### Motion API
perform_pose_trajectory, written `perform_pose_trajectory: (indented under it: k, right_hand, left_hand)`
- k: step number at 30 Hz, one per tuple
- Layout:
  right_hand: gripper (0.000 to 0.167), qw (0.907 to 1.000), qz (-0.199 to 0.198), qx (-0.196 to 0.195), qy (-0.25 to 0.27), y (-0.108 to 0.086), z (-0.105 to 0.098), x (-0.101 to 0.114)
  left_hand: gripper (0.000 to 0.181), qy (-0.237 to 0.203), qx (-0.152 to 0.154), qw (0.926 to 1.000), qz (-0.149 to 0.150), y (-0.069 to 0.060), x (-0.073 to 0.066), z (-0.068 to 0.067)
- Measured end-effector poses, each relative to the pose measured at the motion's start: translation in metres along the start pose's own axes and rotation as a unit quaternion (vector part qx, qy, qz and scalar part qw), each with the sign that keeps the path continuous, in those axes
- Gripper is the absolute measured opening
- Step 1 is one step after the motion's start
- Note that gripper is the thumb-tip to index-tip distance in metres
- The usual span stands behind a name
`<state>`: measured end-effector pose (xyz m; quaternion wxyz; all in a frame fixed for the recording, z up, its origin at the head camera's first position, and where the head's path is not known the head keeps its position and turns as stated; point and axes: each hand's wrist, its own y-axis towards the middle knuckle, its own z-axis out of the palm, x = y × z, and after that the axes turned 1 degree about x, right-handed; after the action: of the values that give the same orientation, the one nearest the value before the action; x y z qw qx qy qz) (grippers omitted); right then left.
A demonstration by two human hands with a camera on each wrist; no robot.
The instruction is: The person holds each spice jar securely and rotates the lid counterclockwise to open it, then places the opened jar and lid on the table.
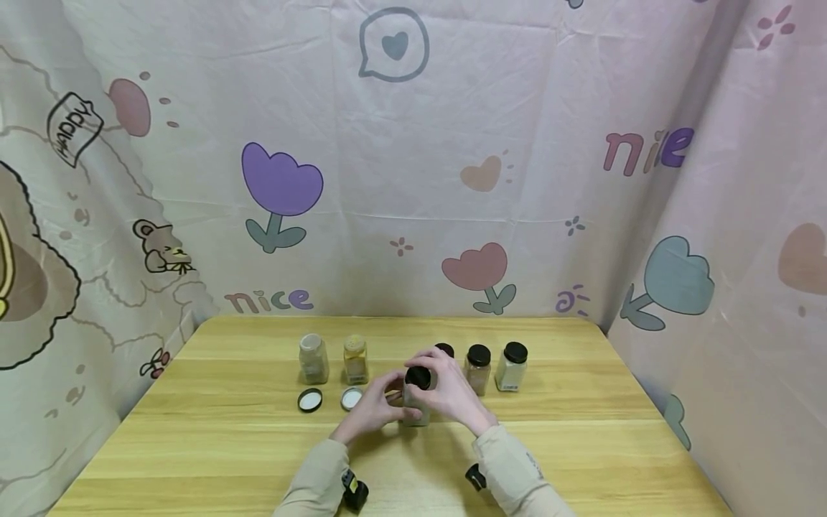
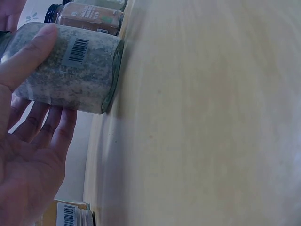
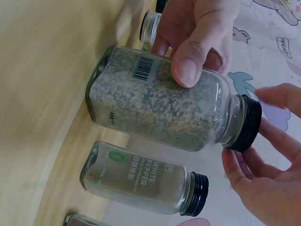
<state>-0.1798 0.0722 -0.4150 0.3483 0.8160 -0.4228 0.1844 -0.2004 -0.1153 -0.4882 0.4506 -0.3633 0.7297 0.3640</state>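
My left hand grips the glass body of a spice jar, its thumb across the barcode side and its fingers on the opposite side. Pale and grey-green flakes fill this jar. Around the black lid on its neck curl the thumb and fingers of my right hand. The jar is upright at the table's middle, in front of a row of jars. A white pepper jar with a black lid stands beside it in the right wrist view.
Two jars without black lids, a pale one and a yellow one, stand at the left. Before them lie a black-rimmed lid and another lid. Black-lidded jars stand at the right. A patterned cloth hangs behind the table.
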Motion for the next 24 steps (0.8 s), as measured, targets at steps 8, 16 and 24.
perform_pose_trajectory:
  k: [8, 16, 24]
  right_hand:
    - [0.037, 0.9982, 0.027, -0.034, -0.041, 0.0002, 0.0034, 0.0021]
    - [0.031, 0.9997, 0.01, 0.007, -0.02, 0.0007, -0.0011, 0.0022]
    - [0.033, 0.9996, 0.008, -0.018, -0.023, -0.0003, 0.0005, 0.0023]
  left_hand:
    - [0.056, -0.03, 0.004, 0.9994, -0.015, -0.0012, -0.0024, -0.0001]
    - [0.052, 0.01, -0.002, 0.9999, -0.001, -0.0004, -0.0004, 0.0003]
    - [0.051, -0.006, 0.002, 1.0, -0.007, -0.0008, -0.0011, 0.0004]
